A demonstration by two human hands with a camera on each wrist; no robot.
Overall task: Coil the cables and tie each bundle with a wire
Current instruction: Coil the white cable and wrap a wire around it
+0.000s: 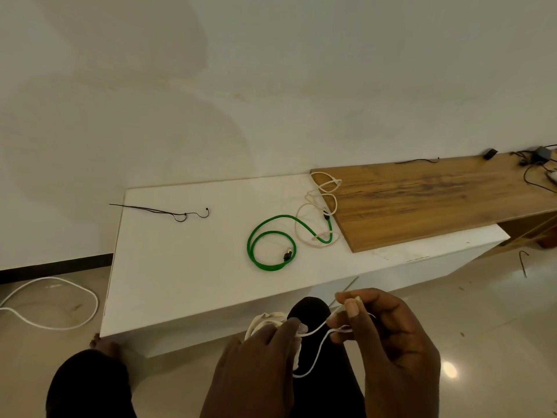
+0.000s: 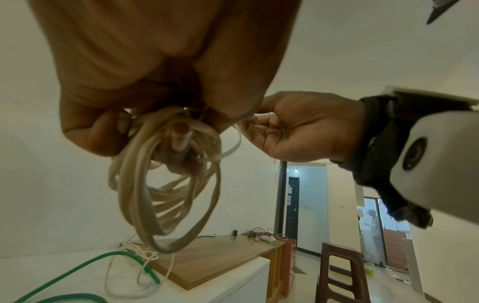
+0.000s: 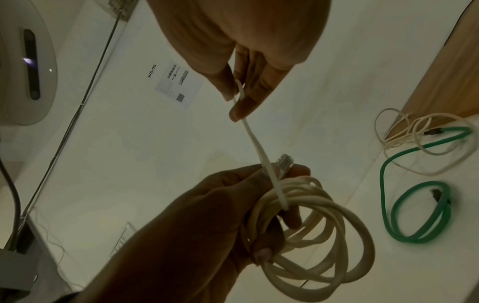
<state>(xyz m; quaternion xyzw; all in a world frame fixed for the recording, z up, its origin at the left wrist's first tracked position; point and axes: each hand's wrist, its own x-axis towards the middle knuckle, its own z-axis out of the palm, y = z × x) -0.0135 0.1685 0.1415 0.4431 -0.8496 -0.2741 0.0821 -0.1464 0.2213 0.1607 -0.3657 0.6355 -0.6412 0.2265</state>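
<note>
My left hand (image 1: pixel 283 330) grips a coiled cream cable (image 3: pixel 324 235) in front of the white table, and its clear connector (image 3: pixel 285 162) sticks up beside the thumb. A flat white tie wire (image 3: pixel 259 151) crosses the coil at my left fingers and stretches up to my right hand (image 1: pixel 346 312), which pinches its free end between thumb and fingertips. In the left wrist view the coil (image 2: pixel 160 184) hangs below my palm. A green cable (image 1: pixel 271 245) lies in loose loops on the table, tangled at one end with a loose cream cable (image 1: pixel 316 212).
Thin dark wires (image 1: pixel 162 211) lie at the far left of the white table (image 1: pixel 180 267). A wooden board (image 1: pixel 422 200) overlaps its right side, with dark gadgets at the far end. A white cable (image 1: pixel 60 297) loops on the floor. A brown stool (image 2: pixel 342 272) stands to the right.
</note>
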